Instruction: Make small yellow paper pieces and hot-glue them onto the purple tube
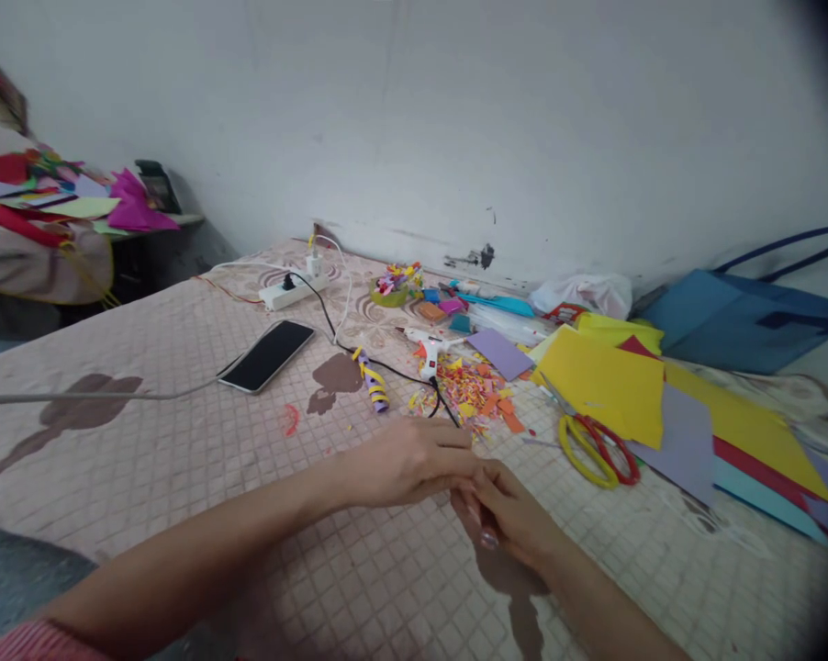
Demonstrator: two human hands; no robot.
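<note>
Above the front of the table, my left hand (pixel 410 459) and my right hand (pixel 517 516) meet with their fingers closed against each other. Whatever lies between the fingertips, if anything, is hidden. Just beyond my left hand lies a small purple paper roll (pixel 374 387) wound with a yellow strip. A white glue gun (pixel 430 351) rests behind it, its black cord running close to my left fingers. Colourful paper scraps (pixel 470 387) are heaped by the glue gun. Right of my hands lie scissors (pixel 597 450) with one yellow and one red handle loop.
Foam or paper sheets (pixel 607 381) are piled on the right, with a blue bag (pixel 765 312) behind. A phone (pixel 268 356) on a cable lies at left, near a power strip (pixel 292 290). A small green bowl (pixel 388 296) of colourful pieces stands near the wall.
</note>
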